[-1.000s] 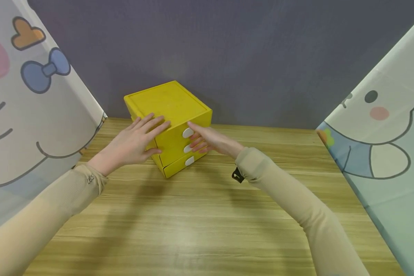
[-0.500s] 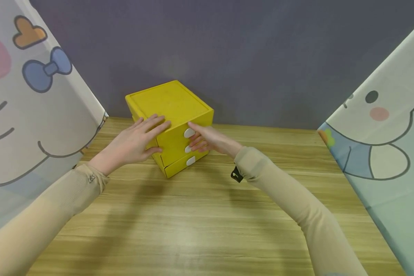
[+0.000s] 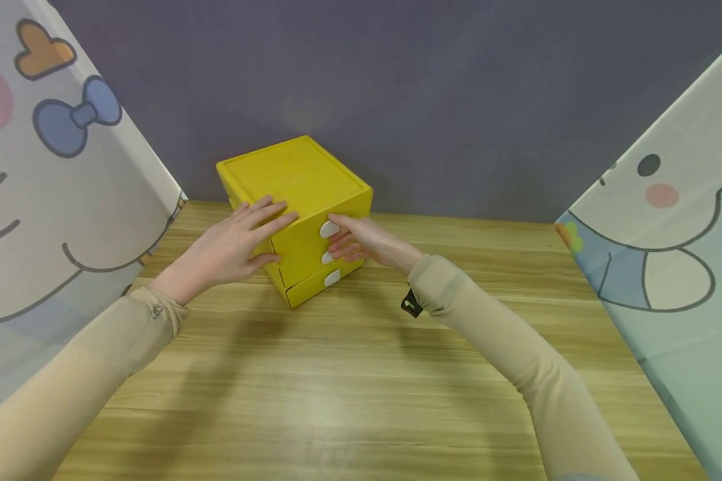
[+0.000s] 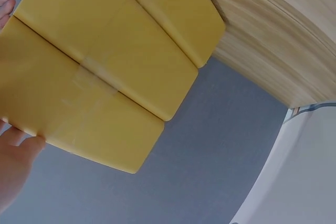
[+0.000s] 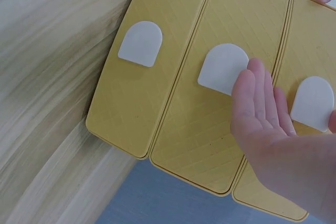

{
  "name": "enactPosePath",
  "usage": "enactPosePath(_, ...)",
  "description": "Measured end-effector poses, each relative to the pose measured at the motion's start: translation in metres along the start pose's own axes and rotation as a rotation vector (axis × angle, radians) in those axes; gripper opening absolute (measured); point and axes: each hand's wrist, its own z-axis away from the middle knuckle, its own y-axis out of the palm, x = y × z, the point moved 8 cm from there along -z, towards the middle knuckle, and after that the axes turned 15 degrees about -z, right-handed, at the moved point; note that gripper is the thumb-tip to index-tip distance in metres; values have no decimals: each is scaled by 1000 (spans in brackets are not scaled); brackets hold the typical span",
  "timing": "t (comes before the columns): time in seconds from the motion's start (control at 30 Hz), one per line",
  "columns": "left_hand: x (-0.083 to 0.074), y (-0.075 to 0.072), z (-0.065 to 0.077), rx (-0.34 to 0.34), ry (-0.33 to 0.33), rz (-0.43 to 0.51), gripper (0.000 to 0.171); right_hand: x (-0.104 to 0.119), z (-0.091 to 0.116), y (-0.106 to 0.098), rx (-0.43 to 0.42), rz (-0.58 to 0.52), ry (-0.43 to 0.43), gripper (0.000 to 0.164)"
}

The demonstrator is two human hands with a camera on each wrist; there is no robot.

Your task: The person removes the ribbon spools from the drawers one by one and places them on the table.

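Note:
A yellow three-drawer box (image 3: 295, 170) stands at the back of the table, turned at an angle, with its drawers closed. Each drawer front bears a white rounded tab: top tab (image 5: 311, 103), middle tab (image 5: 223, 67), bottom tab (image 5: 140, 44). My left hand (image 3: 231, 244) rests with spread fingers over the box's near left top edge, its thumb against the side. In front of the drawers, my right hand (image 3: 373, 239) has straight fingers beside the middle tab and its thumb by the top tab. No firm grip on a tab shows.
The wood-grain table (image 3: 361, 387) spreads in front of the box. A dark grey backdrop (image 3: 427, 113) rises right behind it. Cartoon-printed cloths hang as a left panel (image 3: 114, 194) and a right panel (image 3: 686, 267).
Both hands keep their places at the box. Only the head view shifts very slightly.

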Motion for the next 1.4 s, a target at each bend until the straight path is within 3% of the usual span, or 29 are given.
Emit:
enactPosePath(0.67,1,3,2,13,-12,38,75,1,0,2,-29,-49,-26,53)
enactPosePath(1.4,5,7,3,12,-13,54,77,-1,7,-3,-47,3,-24,52)
